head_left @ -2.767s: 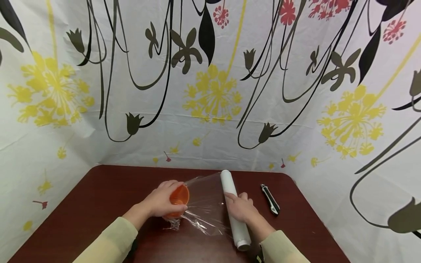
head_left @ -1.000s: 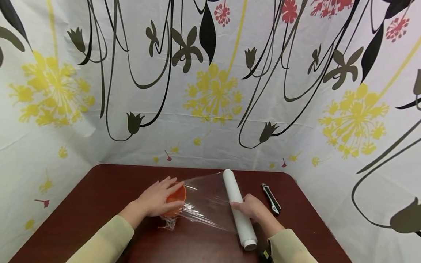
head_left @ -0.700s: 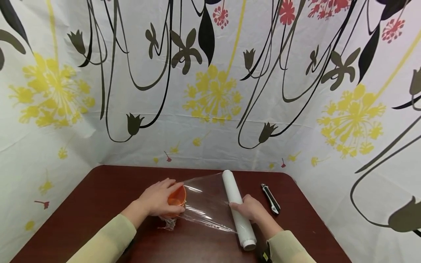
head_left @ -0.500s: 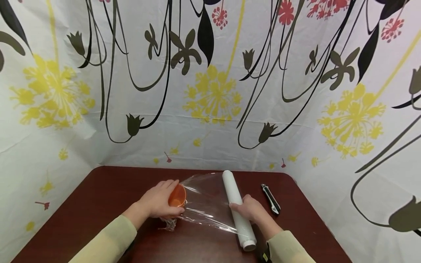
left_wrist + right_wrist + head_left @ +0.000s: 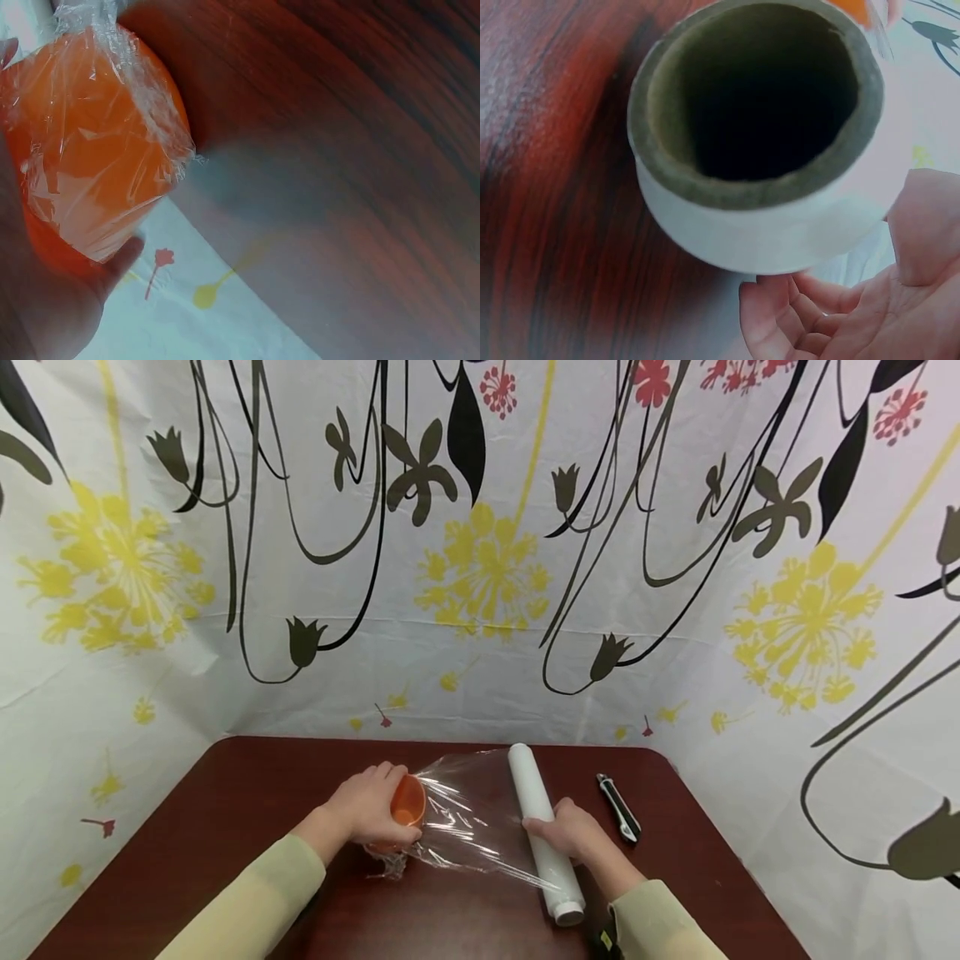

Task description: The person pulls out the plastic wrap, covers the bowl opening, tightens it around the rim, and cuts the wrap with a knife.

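Gripping the orange cup [image 5: 409, 802] left of centre at the tabletop [image 5: 262, 793], our left hand [image 5: 367, 807] sets its thumb on the near side and its fingers on the far side; the cup's mouth tilts toward the right. We judge the cup light and fairly stiff, best held around its wall. The clear film [image 5: 472, 822], stretching right to the white roll [image 5: 534, 797], should be thin, clingy and easily torn. The roll is probably firm and smooth; we recommend holding it mid-length. Our right hand [image 5: 576, 832] grips its right side, thumb on top, fingers curled underneath. The utility knife [image 5: 619, 808] lies farther right.
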Demonstrator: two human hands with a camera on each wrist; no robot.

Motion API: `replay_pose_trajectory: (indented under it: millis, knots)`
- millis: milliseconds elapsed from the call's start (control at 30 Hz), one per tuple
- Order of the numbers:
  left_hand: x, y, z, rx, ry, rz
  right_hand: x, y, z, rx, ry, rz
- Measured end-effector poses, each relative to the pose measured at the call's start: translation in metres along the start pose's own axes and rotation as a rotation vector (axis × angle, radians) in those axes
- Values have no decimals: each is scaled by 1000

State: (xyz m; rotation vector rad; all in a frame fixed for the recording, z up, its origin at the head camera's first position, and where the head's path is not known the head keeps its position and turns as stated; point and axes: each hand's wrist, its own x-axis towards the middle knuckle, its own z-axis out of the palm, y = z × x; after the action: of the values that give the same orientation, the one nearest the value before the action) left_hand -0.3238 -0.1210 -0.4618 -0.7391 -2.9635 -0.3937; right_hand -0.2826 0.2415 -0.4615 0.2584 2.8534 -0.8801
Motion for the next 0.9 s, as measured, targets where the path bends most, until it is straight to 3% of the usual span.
replay_pose_trajectory:
  millis: [200, 333, 600, 767, 900]
  knots:
    - [-6, -3, 2, -80, -78, -12, -1, 6, 2, -10, -23, 4]
    - [-6, -7, -2, -131, -105, -22, -1, 7, -1, 55, -49, 10]
    - [-4, -8, -14, -147, -135, -19, 0, 12, -11, 190, -112, 14]
    - [-1, -6, -19, -158, -150, -18, -1, 15, -14, 209, -104, -12]
    - [9, 0, -26, -137, -166, -3, -2, 15, -16, 205, -109, -9]
